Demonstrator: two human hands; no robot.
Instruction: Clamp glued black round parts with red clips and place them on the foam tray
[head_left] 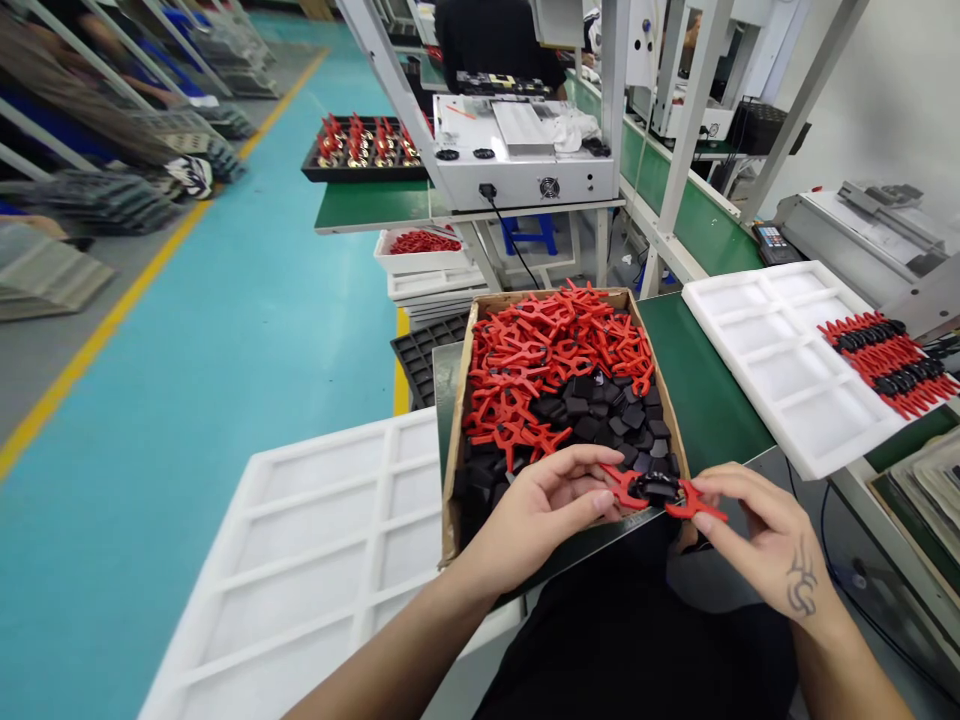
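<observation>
Over the near edge of a cardboard box, both my hands hold a small black part by red spring clamps at its two ends. The fingers of my left hand are closed around the left red clamp. Thumb and fingers of my right hand pinch the right red clamp. Inside the box, a heap of loose red clamps fills the far and left side. Small black blocks lie at the right and near side.
To the right, a white divided tray bears rows of clamped black parts. Another white tray extends at lower left. Beyond the box stand a white machine, a white bin of red clamps and a black tray. A person in dark clothes is behind.
</observation>
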